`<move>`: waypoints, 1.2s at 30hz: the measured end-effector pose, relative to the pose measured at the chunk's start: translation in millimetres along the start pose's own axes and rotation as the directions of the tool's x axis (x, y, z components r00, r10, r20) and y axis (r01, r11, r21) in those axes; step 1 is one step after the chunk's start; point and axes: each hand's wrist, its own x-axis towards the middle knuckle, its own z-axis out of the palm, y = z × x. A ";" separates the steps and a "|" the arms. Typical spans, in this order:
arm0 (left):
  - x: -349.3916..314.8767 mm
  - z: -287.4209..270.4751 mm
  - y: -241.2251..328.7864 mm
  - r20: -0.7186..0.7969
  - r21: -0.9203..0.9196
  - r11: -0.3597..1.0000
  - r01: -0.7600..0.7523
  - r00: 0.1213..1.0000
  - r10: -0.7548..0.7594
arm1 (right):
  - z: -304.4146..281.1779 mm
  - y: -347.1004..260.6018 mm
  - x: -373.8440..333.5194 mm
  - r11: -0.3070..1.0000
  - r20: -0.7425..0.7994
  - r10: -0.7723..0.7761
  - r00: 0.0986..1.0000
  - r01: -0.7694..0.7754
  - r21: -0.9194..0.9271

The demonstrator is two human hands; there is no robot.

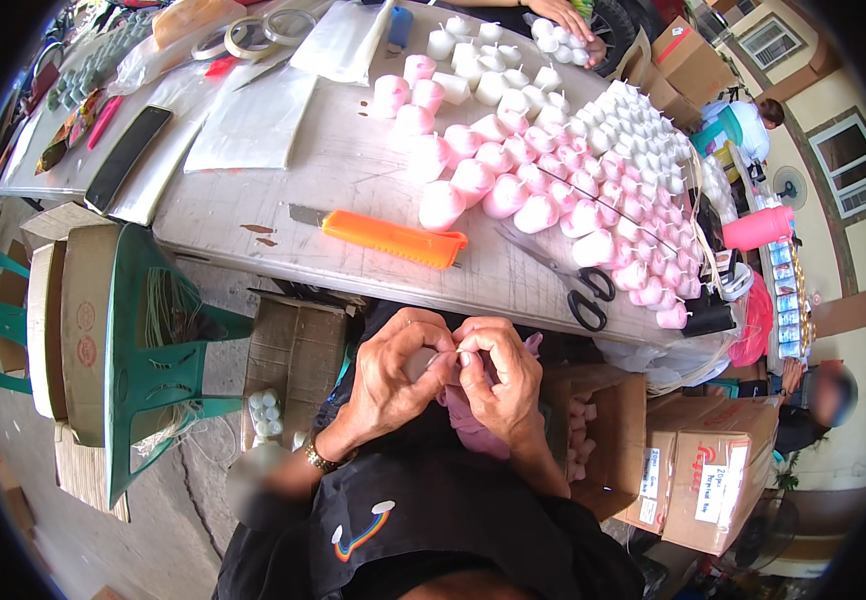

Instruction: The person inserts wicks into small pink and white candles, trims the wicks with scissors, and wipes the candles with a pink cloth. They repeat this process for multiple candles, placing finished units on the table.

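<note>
Close to my body, just off the table's front edge, my two hands meet at the fingertips. My left hand [400, 375] is curled around a pale, rounded candle [420, 363], mostly covered by the fingers. Thumb and fingers of my right hand [501, 378] pinch together beside it; what they hold is too small to make out. A pink cloth [475, 428] hangs below the hands. On the table beyond lie an orange box cutter [393, 239] with its blade out, black-handled scissors [585, 293] and rows of pink candles [506, 196].
White candles [628, 115] cover the table's [253, 225] far right, where another person's hand [561, 14] holds several. Plastic bags [258, 118], a phone [129, 158] and tape rolls [250, 38] lie left. A green chair [158, 370] and cardboard boxes [698, 470] flank me; an open box [601, 400] holds pink candles.
</note>
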 end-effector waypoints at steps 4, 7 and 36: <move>-1.4 -2.2 -6.1 0.133 -0.399 0.863 0.311 0.950 -0.281 | 2.8 2.6 -1.0 0.997 -0.012 -0.041 0.999 0.040 -0.068; -3.5 -3.1 -10.8 0.293 -0.688 0.536 0.489 0.863 -0.411 | 5.1 3.6 -1.9 0.987 -0.046 -0.116 0.992 0.110 -0.114; -7.1 -9.5 -5.0 0.330 -0.720 0.561 0.407 0.913 -0.239 | 4.7 -2.5 -10.8 0.935 -0.071 0.028 0.997 -0.001 0.354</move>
